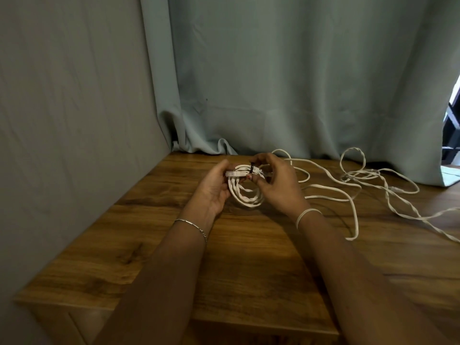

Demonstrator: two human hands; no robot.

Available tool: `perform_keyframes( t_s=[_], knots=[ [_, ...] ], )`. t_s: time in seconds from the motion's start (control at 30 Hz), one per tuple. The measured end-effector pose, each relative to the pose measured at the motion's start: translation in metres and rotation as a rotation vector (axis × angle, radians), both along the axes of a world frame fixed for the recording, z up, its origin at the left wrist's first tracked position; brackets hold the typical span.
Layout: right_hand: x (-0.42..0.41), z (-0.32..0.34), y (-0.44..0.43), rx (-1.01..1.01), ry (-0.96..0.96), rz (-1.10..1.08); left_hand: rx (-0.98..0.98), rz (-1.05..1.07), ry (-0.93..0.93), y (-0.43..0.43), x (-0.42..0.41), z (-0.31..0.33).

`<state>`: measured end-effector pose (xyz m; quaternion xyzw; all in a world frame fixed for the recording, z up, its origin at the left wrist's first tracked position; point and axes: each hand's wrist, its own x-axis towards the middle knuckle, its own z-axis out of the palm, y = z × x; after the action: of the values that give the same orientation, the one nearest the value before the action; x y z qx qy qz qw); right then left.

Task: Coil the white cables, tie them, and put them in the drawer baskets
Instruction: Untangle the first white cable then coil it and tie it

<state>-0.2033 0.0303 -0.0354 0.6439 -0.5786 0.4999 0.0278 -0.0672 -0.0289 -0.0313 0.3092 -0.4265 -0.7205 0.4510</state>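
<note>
Head view: wooden table (249, 270), loose cables (361, 173), curtain (298, 70) behind; unclear dark opening (451, 135) right.

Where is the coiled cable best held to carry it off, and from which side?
Probably at the top of the coil, across the strands bunched by the black tie, where the loops are gathered. Come from the left, as the left hand does; the right hand pinches the tie there. The lower loops hang loose and could spread.

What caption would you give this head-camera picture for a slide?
Left hand holds a coiled cable while right hand pinches a black tie on it; loose cables sprawl on the table.
</note>
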Motion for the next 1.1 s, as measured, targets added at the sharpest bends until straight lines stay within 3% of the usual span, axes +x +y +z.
perform_keyframes(
  t_s=[0.2, 0.7, 1.1],
  knots=[
    [0.002, 0.000, 0.002, -0.026, 0.026, -0.030, 0.032, 0.002, 0.033, 0.002, 0.001, 0.002],
    [0.015, -0.002, 0.013, -0.204, 0.556, -0.081, 0.025, -0.199, -0.028, 0.010, 0.002, 0.004],
    [0.021, -0.003, 0.015, -0.350, 0.684, -0.133, 0.104, -0.220, 0.011, 0.014, 0.008, 0.009]
  ],
)
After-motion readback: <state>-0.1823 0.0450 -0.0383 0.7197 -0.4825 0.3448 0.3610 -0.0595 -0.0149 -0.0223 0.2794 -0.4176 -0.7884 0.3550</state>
